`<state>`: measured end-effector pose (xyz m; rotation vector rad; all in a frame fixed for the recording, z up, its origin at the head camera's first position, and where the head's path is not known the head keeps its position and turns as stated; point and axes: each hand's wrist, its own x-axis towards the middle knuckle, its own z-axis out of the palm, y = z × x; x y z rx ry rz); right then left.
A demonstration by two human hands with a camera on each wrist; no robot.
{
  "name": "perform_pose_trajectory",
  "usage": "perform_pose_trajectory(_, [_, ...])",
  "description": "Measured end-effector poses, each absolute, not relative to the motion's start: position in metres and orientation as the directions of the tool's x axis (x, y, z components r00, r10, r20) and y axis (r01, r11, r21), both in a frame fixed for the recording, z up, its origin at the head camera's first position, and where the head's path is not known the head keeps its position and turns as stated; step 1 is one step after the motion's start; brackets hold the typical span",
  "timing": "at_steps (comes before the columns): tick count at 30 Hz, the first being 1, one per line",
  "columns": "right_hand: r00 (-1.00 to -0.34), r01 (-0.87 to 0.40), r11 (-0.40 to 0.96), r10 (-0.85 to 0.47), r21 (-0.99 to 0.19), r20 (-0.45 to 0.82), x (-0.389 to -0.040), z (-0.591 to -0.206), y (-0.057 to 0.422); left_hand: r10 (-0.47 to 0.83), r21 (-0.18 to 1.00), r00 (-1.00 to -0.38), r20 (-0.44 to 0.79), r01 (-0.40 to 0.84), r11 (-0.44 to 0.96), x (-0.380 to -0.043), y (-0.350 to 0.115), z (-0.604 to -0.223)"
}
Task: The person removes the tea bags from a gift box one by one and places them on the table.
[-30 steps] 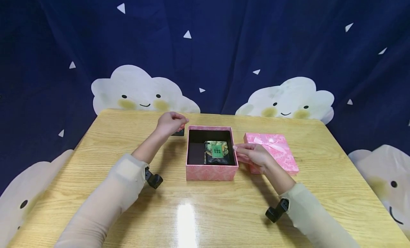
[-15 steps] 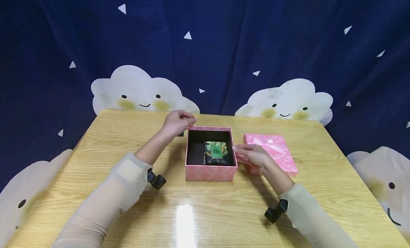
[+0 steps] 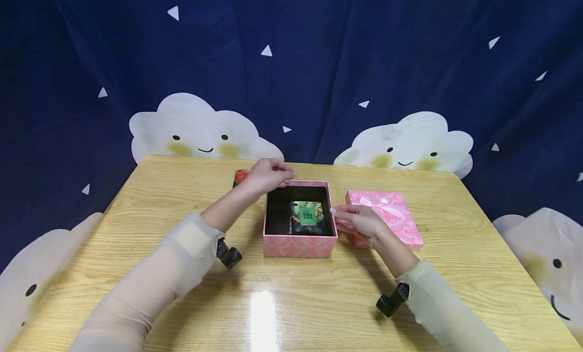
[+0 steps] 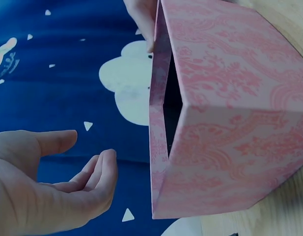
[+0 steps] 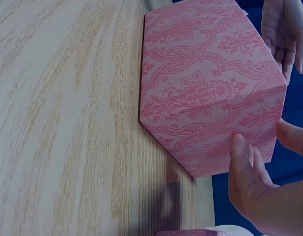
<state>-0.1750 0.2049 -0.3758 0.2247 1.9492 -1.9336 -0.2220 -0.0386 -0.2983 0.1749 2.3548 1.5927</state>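
A pink patterned gift box (image 3: 298,247) with a dark inside sits lidless on the table. Lying in it is a green-and-black packet (image 3: 307,218) with printed characters. My left hand (image 3: 268,176) hovers over the box's back left corner; the left wrist view shows its thumb and loosely bent fingers (image 4: 104,179) apart, nothing between them. At the right wall my right hand (image 3: 357,221) pinches the box, thumb at the rim and fingertips (image 5: 238,147) against the outer side. Partly hidden behind the left hand is a red-and-black packet (image 3: 240,177).
Right of the box lies its pink lid (image 3: 396,220) with a ribbon bow, close behind the right hand. The wooden table (image 3: 182,190) ends at the back against a dark blue curtain (image 3: 309,63) with clouds.
My left hand has moved right, from beside the box to over its back left corner, uncovering the red part of the packet behind. The right hand stays at the box.
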Motion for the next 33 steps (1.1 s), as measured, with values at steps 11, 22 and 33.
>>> perform_pose_trajectory(11, [-0.913,0.37,0.029,-0.17,-0.928,-0.37,-0.177,-0.377,0.208,0.307,0.889,-0.874,-0.377,-0.249,0.383,-0.229,-0.02,-0.297])
perform_pose_trajectory(22, [-0.912,0.374,0.044,-0.164,-0.926,-0.376,-0.177,-0.378,0.207,0.321,0.847,-0.799,-0.509,-0.397,0.354,-0.235,-0.013,-0.301])
perform_pose_trajectory(33, [-0.908,0.384,0.026,-0.171,-0.923,-0.383,-0.176,-0.376,0.207,0.338,0.773,-0.695,-0.635,-0.581,0.255,-0.24,-0.01,-0.317])
